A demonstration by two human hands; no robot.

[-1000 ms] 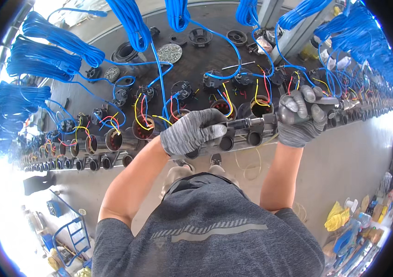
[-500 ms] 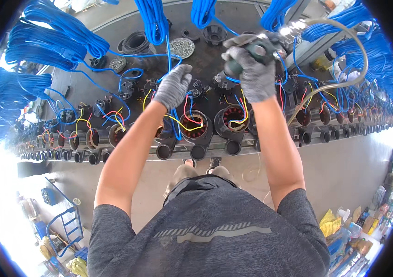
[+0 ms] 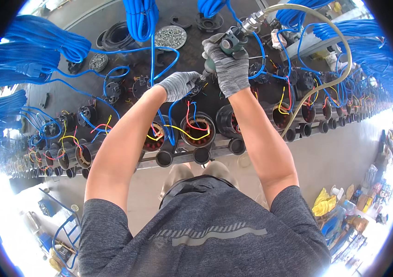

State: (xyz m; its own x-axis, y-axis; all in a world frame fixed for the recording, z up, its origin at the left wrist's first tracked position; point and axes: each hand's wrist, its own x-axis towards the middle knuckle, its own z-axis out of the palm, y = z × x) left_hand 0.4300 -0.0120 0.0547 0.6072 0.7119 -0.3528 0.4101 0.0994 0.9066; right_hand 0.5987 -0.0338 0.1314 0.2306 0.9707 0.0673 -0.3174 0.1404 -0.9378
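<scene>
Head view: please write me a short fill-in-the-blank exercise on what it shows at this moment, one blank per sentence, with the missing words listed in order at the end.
1. The hand gripping the dark green, rounded power tool is the person's ____ one.
2. The other hand wears a mottled grey fabric ____.
3. The thick, looped cable bundles along the far side are coloured ____.

Missing words: right; glove; blue.
</scene>
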